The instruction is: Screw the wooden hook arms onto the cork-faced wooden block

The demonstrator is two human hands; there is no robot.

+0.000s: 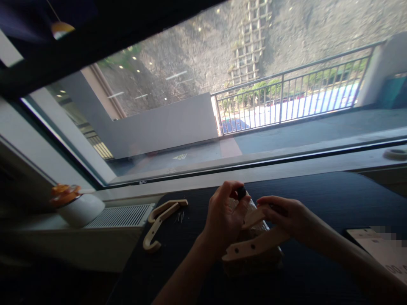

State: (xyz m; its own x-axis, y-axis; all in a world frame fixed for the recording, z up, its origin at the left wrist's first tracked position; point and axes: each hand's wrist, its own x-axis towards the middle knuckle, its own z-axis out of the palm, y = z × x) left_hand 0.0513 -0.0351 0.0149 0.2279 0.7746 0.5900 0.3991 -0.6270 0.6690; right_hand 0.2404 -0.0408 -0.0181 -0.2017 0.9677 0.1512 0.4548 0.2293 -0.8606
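Note:
My left hand (225,212) pinches a small black rounded piece (241,192) between thumb and forefinger. To its right, my right hand (284,214) is closed on a pale wooden piece (254,218) whose end reaches toward the left palm. Below both hands lies a longer wooden bar (244,249) with two dark holes, its right end passing under my right hand. Beneath these is a package in clear, shiny wrapping (251,267), partly hidden by the hands and wood. How the wooden parts meet is covered by my fingers.
Two hooked wooden pieces (159,226) lie at the dark table's (318,190) left edge, with several small metal pins or screws (180,217) beside them. A phone-like screen (375,250) rests at the right. A white pot (81,209) stands on the sill left of the table, below a large window.

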